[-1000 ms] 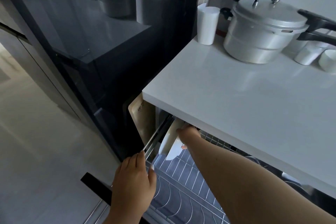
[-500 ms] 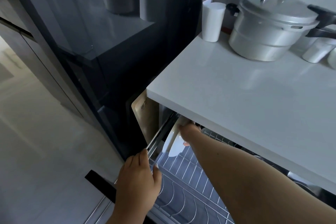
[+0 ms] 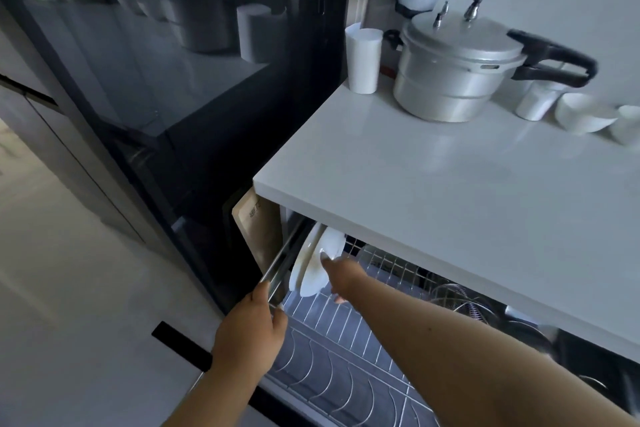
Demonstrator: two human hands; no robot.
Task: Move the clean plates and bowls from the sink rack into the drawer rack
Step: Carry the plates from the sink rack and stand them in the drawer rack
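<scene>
1. One white countertop (image 3: 450, 204) was the biggest surface in view. It carried an aluminium pressure cooker (image 3: 453, 73) with its lid on and a black handle pointing right, so its contents were hidden.
2. Beneath the countertop's edge a pulled-out drawer rack (image 3: 346, 367) of wire stood open. Its near rows of curved wire dividers held nothing. Its far left end held two white plates (image 3: 313, 265) standing on edge, just beside the rack's left rail (image 3: 284, 262). Further right, under the counter, some metal ware sat in shadow; what it was could not be told.
3. The right hand (image 3: 341, 279) reached in over the rack, one fingertip touching the face of the nearer plate. The other fingers were mostly hidden behind the hand, so I could not tell whether they were spread or curled.
4. The left hand (image 3: 251, 329) rested on the front end of the left rail, fingers curled over it and close together.
5. A white cup (image 3: 363, 61) stood upright on the countertop, left of the cooker; its inside was not visible.
6. A white bowl (image 3: 581, 113) and other small white vessels sat to the right of the cooker, below its handle, close together.
</scene>
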